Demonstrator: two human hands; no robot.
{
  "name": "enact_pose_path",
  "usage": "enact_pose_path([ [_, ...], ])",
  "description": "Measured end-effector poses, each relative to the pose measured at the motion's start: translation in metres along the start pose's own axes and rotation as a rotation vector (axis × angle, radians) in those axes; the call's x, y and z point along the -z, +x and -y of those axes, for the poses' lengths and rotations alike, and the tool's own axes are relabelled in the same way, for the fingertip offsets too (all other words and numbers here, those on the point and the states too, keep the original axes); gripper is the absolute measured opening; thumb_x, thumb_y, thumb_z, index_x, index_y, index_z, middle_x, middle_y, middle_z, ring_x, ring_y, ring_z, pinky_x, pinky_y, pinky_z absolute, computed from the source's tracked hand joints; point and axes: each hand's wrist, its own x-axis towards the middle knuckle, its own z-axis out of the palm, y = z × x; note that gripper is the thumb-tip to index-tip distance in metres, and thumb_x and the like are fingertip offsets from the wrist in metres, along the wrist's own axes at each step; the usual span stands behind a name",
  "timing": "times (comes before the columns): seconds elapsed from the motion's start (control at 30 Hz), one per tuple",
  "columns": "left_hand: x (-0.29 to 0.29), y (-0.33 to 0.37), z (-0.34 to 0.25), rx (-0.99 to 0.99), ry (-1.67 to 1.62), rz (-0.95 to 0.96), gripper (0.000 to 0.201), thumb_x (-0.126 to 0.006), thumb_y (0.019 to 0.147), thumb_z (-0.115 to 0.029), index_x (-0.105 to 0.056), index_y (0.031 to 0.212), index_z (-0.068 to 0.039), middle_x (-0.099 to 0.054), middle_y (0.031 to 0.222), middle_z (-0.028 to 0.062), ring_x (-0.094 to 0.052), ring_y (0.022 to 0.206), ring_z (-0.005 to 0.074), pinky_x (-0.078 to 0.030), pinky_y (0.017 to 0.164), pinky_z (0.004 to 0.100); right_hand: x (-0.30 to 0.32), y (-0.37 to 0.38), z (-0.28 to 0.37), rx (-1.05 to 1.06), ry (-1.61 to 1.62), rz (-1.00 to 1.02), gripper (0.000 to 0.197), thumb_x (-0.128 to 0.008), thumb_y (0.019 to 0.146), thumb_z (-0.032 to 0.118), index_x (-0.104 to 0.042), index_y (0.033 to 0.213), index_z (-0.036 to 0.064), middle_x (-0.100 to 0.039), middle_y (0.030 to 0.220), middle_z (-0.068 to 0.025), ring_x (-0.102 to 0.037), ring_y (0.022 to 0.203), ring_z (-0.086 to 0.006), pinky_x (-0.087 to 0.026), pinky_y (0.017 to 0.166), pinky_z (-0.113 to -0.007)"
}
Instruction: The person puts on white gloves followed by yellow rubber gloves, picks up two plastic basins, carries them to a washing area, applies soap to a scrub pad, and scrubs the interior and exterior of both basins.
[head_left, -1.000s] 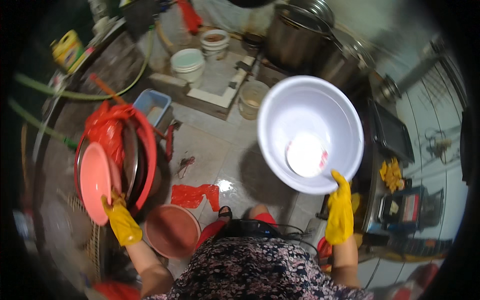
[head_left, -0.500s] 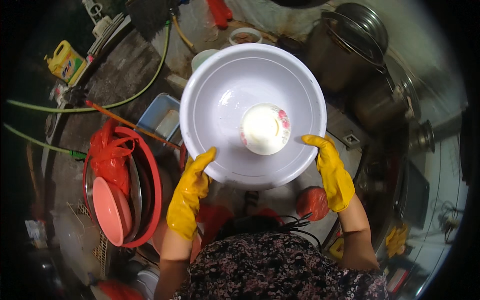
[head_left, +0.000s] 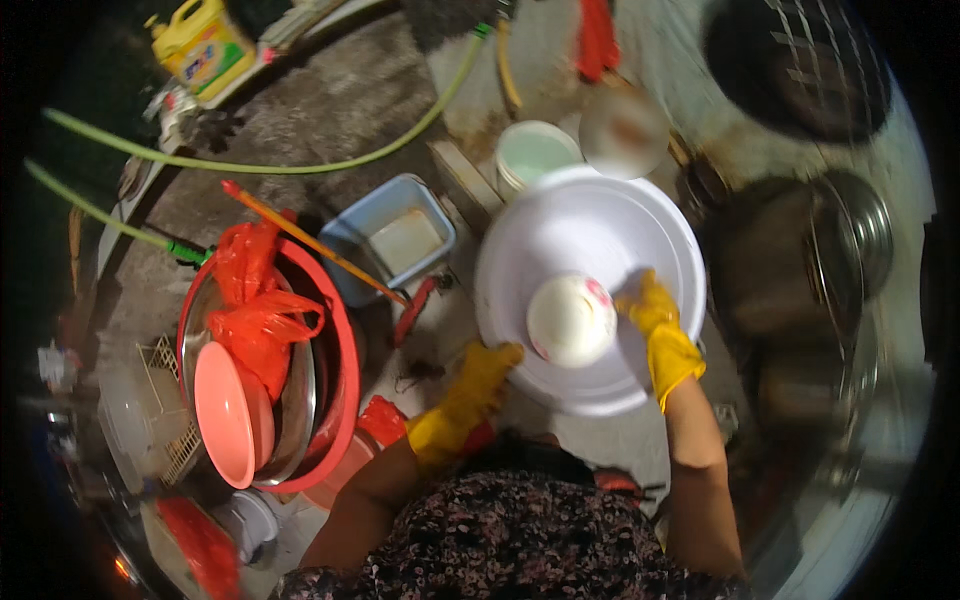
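Nearest, both hands wear yellow rubber gloves: the left hand (head_left: 478, 385) grips the near-left rim of a large white basin (head_left: 590, 300), and the right hand (head_left: 660, 330) holds its right side, fingers beside a small white bowl (head_left: 570, 320) sitting in the middle. Left, a pink plate (head_left: 225, 415) leans in a red tub (head_left: 335, 370). Farther off sit a blue tray (head_left: 385, 235) and a pale bucket (head_left: 535, 155).

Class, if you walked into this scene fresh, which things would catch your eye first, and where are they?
At centre, a large white plastic basin holding a small white bowl, gripped by the yellow-gloved left hand and right hand. At left, a red round tub holds a pink plate.
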Motion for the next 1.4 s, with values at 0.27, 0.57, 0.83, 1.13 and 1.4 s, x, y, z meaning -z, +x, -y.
enact_pose_path([
  [0.27,-0.013,0.077,-0.084,-0.047,-0.089,-0.143,0.061,-0.073,0.082,-0.02,-0.055,0.136,0.001,-0.067,0.109,0.0158,-0.066,0.09,0.0231,-0.055,0.077,0.0373,-0.043,0.14,0.067,-0.139,0.155,0.329,0.072,-0.08,0.079,0.03,-0.056,0.139,-0.0023,-0.07,0.122,-0.023,-0.07,0.104,-0.0354,-0.053,0.092,-0.041],
  [0.57,-0.009,0.117,-0.182,-0.014,0.115,-0.359,0.061,-0.07,0.083,-0.019,-0.053,0.138,-0.001,-0.068,0.113,0.0179,-0.066,0.099,0.0268,-0.053,0.085,0.0392,0.02,0.178,0.205,0.122,1.064,0.559,0.023,-0.076,0.085,0.027,-0.068,0.086,0.0048,-0.059,0.063,-0.0031,-0.05,0.052,-0.0142,-0.036,0.053,-0.028],
  [0.83,0.017,0.136,-0.167,-0.117,0.006,-0.614,0.051,-0.066,0.086,-0.02,-0.053,0.133,-0.008,-0.065,0.086,0.0087,-0.06,0.067,0.0186,-0.05,0.06,0.0346,0.032,0.2,0.301,0.362,0.876,0.88,0.048,-0.067,0.092,0.033,-0.065,0.124,-0.003,-0.062,0.12,-0.0092,-0.056,0.107,-0.0202,-0.042,0.097,-0.032],
  [1.13,0.022,0.111,-0.131,-0.136,-0.243,-0.925,0.046,-0.067,0.086,-0.027,-0.058,0.128,-0.011,-0.061,0.074,0.0068,-0.052,0.048,0.0142,-0.041,0.042,0.0311,0.013,0.164,0.355,0.602,0.72,0.976,0.025,-0.065,0.096,0.024,-0.07,0.111,0.0054,-0.065,0.112,-0.0054,-0.059,0.097,-0.014,-0.048,0.084,-0.03],
  [1.4,0.042,0.07,-0.1,-0.058,-0.564,-0.79,0.031,-0.071,0.083,-0.021,-0.069,0.11,-0.005,-0.059,0.07,0.005,-0.048,0.045,0.0156,-0.036,0.041,0.0317,0.02,0.126,0.394,0.715,0.726,0.776,0.025,-0.075,0.087,0.028,-0.07,0.097,0.0055,-0.065,0.077,-0.0039,-0.058,0.06,-0.0121,-0.042,0.055,-0.026],
])
